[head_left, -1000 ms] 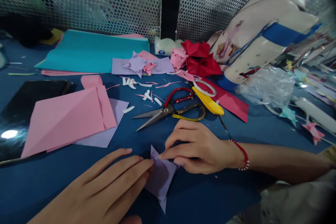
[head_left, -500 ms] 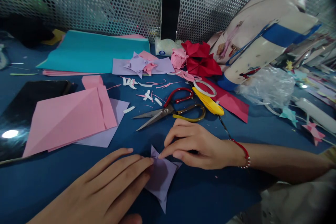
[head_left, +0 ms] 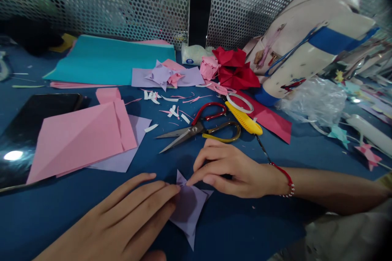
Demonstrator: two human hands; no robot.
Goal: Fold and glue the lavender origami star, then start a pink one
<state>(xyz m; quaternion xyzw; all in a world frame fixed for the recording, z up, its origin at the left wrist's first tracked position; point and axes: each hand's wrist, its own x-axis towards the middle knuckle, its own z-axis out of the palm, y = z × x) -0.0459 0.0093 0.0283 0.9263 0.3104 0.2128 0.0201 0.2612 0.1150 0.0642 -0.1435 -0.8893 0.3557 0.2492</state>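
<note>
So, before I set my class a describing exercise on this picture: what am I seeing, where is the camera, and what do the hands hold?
There is no machine here: a person works with two bare hands, and the one camera sits on their head, looking forward and down. The left hand lies flat, fingertips on a small folded lilac paper; the right hand touches its top corner with a fingertip. Whether it pinches, I cannot tell. On the blue table lie open scissors, a yellow cutter, pink sheets, teal paper and red folded paper. A phone stands upright at the back.
</note>
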